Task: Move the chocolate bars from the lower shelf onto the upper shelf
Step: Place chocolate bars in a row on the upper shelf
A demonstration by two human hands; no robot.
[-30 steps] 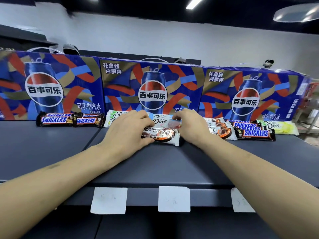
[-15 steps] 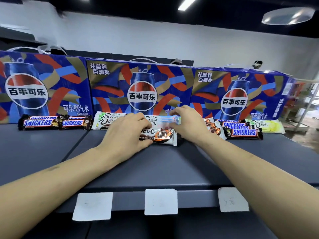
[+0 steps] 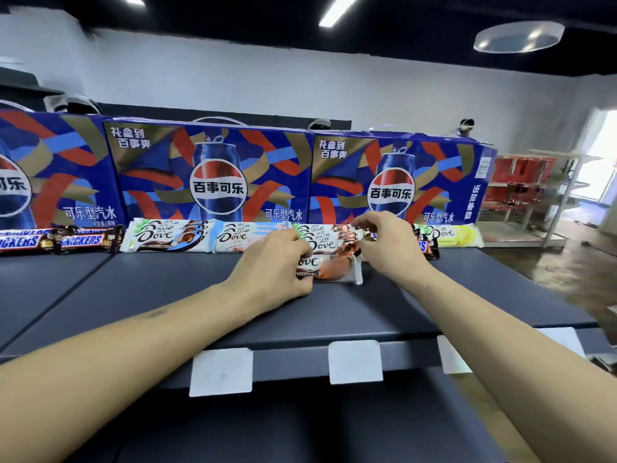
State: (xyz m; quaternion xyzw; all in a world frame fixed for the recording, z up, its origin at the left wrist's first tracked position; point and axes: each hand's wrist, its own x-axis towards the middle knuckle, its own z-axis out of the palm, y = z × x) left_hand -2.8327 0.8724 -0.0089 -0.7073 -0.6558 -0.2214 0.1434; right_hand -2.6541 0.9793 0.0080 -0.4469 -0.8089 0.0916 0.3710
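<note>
Gripping white-and-brown Dove chocolate bar (image 3: pixel 329 269): left hand (image 3: pixel 273 265) | right hand (image 3: pixel 387 243) pinches stacked Dove bar's wrapper end (image 3: pixel 354 232) | dark grey upper shelf (image 3: pixel 200 295)

white wall (image 3: pixel 334 78), black ceiling (image 3: pixel 417 28) with strip lights (image 3: pixel 339 10).

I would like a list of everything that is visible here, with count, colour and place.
Cola boxes: three, blue with red and gold, standing along the back of the shelf.
Snickers bars: at least two, brown, far left; more partly hidden behind the right hand.
Dove bars: several, mostly white, in a row before the boxes; one yellow at the right end; one lies nearer the front.
Shelf: one, dark grey.
Price tags: three, white, on the shelf's front edge.
Left hand: holds the front Dove bar.
Right hand: pinches a bar's end in the row.
</note>
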